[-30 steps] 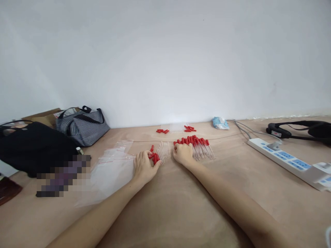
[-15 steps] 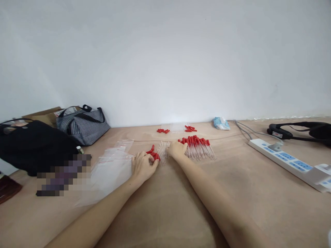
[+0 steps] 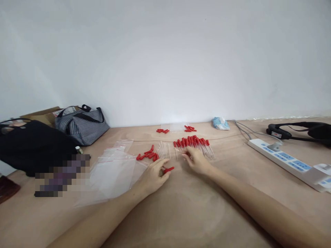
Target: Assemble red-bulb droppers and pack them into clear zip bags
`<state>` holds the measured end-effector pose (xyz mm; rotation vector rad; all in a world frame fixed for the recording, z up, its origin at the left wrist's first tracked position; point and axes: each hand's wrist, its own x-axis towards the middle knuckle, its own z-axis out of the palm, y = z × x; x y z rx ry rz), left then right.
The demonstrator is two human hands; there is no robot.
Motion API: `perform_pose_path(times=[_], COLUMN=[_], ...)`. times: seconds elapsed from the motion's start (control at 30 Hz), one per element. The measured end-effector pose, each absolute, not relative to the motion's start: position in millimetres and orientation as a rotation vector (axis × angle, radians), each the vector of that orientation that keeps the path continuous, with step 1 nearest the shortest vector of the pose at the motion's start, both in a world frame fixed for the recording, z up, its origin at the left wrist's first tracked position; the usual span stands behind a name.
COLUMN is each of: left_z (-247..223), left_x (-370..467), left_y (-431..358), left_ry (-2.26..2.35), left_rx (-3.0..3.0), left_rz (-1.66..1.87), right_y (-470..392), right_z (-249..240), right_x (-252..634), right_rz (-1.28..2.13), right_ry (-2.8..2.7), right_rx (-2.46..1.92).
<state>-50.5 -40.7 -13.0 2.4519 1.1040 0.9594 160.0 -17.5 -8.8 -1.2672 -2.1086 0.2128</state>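
My left hand (image 3: 156, 175) is closed on a red rubber bulb (image 3: 169, 169), held between thumb and fingers. My right hand (image 3: 195, 160) has its fingers bent together in front of a row of clear tubes with red bulbs (image 3: 192, 141); a thin clear tube (image 3: 181, 149) shows at its fingertips. Bare clear tubes (image 3: 163, 150) lie side by side between the hands, farther back. Loose red bulbs (image 3: 148, 155) are scattered to their left. Clear zip bags (image 3: 111, 175) lie flat beyond my left forearm.
Near the wall are more red bulbs (image 3: 162, 131) and a blue-white packet (image 3: 220, 123). A striped bag (image 3: 85, 125) and a black bag (image 3: 36, 144) stand at left. At right lie a power strip (image 3: 284, 158) and a black headset (image 3: 297, 131).
My left hand has moved right and nearer with a red bulb in its fingers. My right hand has moved right, off the bare tubes, uncovering bulbs at the row's left end.
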Motion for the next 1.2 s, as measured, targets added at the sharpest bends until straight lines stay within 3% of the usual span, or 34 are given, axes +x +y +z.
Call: perform_pose_path(times=[0.23, 0.8, 1.2], left_z=[-8.5, -11.5, -4.6], left_x=[-48.8, -50.5, -49.8], left_y=[-42.2, -38.5, -49.9], left_ry=[1.105, 1.015, 0.979], left_rx=[2.558, 2.399, 2.588], left_rz=[0.844, 0.885, 0.791], right_y=[-54.6, -59.0, -57.7], right_z=[-24.8, -24.9, -22.6], right_x=[183.2, 166.2, 164.3], right_rz=[0.080, 0.158, -0.240], right_ry=[-2.286, -2.327, -2.427], right_rx=[-1.090, -0.999, -0.916])
